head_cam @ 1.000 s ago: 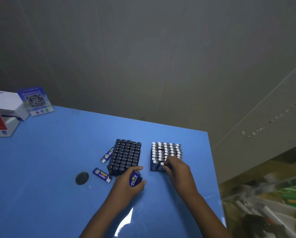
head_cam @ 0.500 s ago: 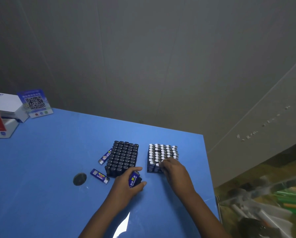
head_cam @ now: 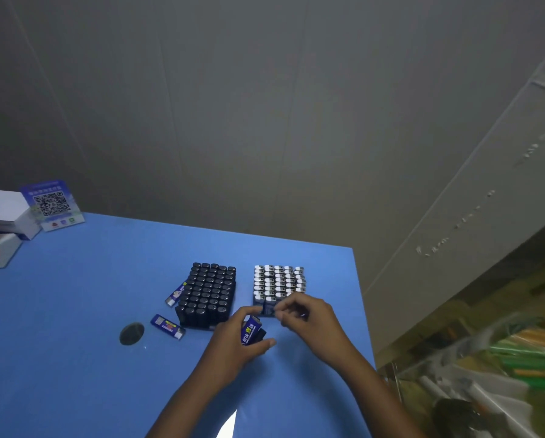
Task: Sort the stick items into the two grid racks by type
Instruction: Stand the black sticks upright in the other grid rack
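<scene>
Just beyond the fingers of both hands, at the near edge of the silver-capped grid rack point(head_cam: 279, 284): the likely spot for the next insertion. Left hand point(head_cam: 233, 346) curled around a small bundle of blue-labelled sticks point(head_cam: 251, 333), thumb and fingers wrapped tight. Right hand point(head_cam: 309, 320) with fingertips drawn together beside the rack's front row, possibly pinching something small, though too blurred to tell for sure. To the left of the left-hand fingers, the black-capped grid rack point(head_cam: 209, 295), apparently full. Farther left of it, two loose blue sticks lying flat on the blue tabletop point(head_cam: 75, 311): one point(head_cam: 176, 294) touching the black rack's side, one point(head_cam: 168, 327) near its front corner, close to a dark round disc point(head_cam: 131, 334).

Best done, probably, by drawing one stick from the bundle at a time, checking the cap type, holding it upright over an open cell and pressing straight down. Risk of tilting neighbours if pushed at an angle.
</scene>
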A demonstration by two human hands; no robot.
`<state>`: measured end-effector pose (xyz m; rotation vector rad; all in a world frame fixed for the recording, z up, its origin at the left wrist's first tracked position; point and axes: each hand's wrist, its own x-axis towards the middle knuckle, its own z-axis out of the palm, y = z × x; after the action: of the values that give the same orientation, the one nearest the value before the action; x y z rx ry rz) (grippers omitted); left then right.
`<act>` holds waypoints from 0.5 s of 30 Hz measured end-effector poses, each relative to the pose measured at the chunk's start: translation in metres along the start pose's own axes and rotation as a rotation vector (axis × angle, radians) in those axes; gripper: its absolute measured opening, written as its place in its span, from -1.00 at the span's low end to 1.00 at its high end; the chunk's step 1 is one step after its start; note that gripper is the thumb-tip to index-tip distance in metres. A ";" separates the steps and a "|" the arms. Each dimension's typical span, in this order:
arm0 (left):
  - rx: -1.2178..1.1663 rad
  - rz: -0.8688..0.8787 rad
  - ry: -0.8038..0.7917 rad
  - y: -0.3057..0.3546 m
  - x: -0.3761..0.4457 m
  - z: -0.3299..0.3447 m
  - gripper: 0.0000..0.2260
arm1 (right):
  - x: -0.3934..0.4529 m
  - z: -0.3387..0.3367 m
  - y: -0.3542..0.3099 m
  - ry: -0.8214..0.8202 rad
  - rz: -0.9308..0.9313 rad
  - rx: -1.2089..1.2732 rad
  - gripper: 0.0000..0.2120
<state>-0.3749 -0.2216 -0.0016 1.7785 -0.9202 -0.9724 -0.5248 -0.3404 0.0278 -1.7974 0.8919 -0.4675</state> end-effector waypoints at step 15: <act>0.241 0.075 -0.048 0.028 -0.033 0.065 -0.55 | -0.054 -0.033 0.009 -0.084 -0.097 0.010 -0.81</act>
<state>-0.4512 -0.2245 0.0127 1.9112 -1.1666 -0.8895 -0.5851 -0.3218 0.0379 -1.8435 0.7456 -0.4537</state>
